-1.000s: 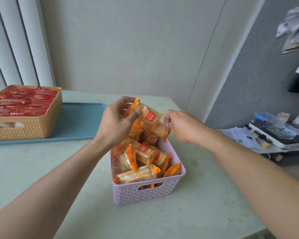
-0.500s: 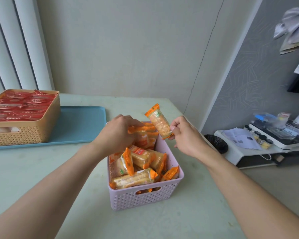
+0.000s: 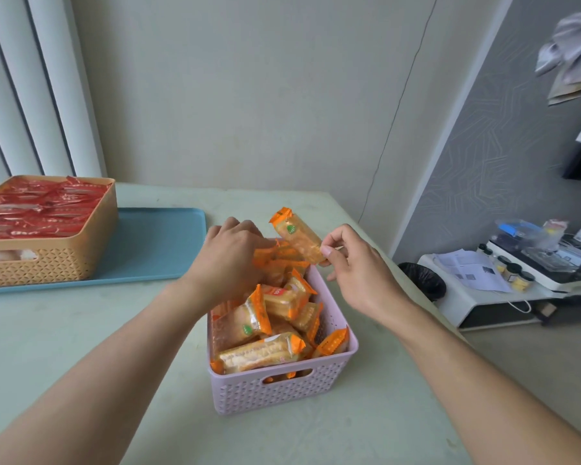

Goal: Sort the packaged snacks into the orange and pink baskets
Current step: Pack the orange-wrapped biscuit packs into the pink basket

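The right hand (image 3: 356, 270) pinched only the corner of one snack packet (image 3: 296, 238); it could slip beside the pink basket (image 3: 282, 391). The left hand (image 3: 230, 260) curled among the packets below; whether it gripped one, I could not tell.

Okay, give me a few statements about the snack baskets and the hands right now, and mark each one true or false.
1. The right hand pinches an orange snack pack above the pink basket. True.
2. The orange basket holds orange packs. False: it holds red packs.
3. The orange basket sits on a blue tray. True.
4. The left hand rests flat on the table. False: it reaches into the far end of the pink basket.
5. The pink basket is empty. False: it is full of orange packs.
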`<state>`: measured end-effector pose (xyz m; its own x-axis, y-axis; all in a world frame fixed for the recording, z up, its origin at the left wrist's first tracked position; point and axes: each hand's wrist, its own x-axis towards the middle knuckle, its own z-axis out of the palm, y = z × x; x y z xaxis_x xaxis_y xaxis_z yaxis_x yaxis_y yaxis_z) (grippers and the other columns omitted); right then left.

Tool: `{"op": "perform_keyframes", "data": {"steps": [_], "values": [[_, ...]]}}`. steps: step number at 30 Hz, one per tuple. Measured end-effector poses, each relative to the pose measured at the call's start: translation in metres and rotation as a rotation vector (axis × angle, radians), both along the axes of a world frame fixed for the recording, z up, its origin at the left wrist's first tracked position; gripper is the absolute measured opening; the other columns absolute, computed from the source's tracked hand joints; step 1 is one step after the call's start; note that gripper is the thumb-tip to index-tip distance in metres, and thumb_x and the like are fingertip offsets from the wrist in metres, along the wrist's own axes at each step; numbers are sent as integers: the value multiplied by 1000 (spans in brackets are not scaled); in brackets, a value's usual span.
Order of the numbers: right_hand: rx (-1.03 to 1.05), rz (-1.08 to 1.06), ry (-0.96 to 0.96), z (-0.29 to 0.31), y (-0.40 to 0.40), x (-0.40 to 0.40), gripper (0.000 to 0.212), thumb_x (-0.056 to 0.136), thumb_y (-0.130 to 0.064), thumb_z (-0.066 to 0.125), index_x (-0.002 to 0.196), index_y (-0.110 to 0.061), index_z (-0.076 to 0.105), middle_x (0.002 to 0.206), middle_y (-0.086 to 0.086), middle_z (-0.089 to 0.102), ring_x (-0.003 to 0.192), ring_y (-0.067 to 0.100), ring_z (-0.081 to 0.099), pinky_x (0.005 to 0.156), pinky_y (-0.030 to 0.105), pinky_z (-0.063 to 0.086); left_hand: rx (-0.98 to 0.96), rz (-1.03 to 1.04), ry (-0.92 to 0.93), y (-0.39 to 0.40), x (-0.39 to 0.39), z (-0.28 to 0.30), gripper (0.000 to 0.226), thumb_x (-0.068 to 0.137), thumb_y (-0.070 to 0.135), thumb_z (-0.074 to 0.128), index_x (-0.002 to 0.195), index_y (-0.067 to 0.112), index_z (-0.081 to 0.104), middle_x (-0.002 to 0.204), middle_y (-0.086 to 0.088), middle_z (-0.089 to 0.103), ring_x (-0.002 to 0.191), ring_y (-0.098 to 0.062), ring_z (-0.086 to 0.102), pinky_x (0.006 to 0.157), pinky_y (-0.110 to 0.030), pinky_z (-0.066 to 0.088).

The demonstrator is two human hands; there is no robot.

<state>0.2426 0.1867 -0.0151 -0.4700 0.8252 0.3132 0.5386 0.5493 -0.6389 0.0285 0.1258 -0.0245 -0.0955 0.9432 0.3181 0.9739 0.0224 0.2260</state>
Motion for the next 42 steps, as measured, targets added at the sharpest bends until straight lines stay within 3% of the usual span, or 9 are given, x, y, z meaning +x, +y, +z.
{"op": "perform_keyframes", "data": {"steps": [2,7,11,16,21,25,29,33,42], "values": [[126,43,60,2,-7,0,10,105,-20,50,97,-24,52,101,-9,63,93,13,66,78,28,50,-5,-37,-337,-10,-1,19,71,69,58,82,133,39,58,124,12,62,120,-13,50,98,-29,39],[490,154,149,5,-5,-1,9,95,-2,66,93,-11,65,107,-3,55,100,15,62,86,39,55,-14,-398,-1125,-30,4,40,48,82,40,77,125,25,63,105,-1,76,93,-12,71,85,-25,55],[348,162,256,10,-8,-1,31,77,-14,88,96,-17,64,109,-6,56,106,11,63,92,34,57,170,-308,-1029,-25,13,37,11,96,27,65,103,19,69,83,2,74,78,-16,69,72,-20,52],[356,95,122,25,-8,3,35,87,-53,68,110,-27,60,116,-15,60,115,3,52,99,28,44,199,-288,-872,-24,9,32,53,82,34,82,129,32,56,84,0,73,82,-22,70,79,-29,56],[267,273,-41,50,-5,-6,25,91,-25,75,94,-28,51,111,-10,67,85,-3,55,74,17,42,243,-307,-878,-27,9,36,66,72,30,87,130,27,55,80,-1,76,77,-17,72,77,-20,53],[81,344,31,53,3,-12,44,90,-18,76,118,-33,45,100,-4,61,80,15,60,71,30,54,196,-299,-992,-28,6,33,55,76,30,82,126,22,60,92,0,78,90,-15,74,87,-27,56],[-25,296,134,38,16,-16,32,92,-15,73,107,-36,53,104,0,62,79,18,65,77,50,61,-27,-226,-548,-31,-6,36,29,79,48,79,101,32,72,102,16,72,101,3,64,95,-26,50],[93,140,-48,18,21,-19,27,93,-20,71,101,-31,48,100,-11,62,81,18,65,80,44,56,-158,-211,-308,-28,-5,25,22,84,52,72,104,42,74,126,15,63,127,-9,50,107,-32,40],[53,124,-291,32,27,-16,32,84,-26,79,91,-34,49,100,-10,66,69,10,60,66,30,43,-202,-184,-170,-22,-5,14,22,98,33,60,116,38,73,139,9,58,143,-16,33,115,-31,22]]}}
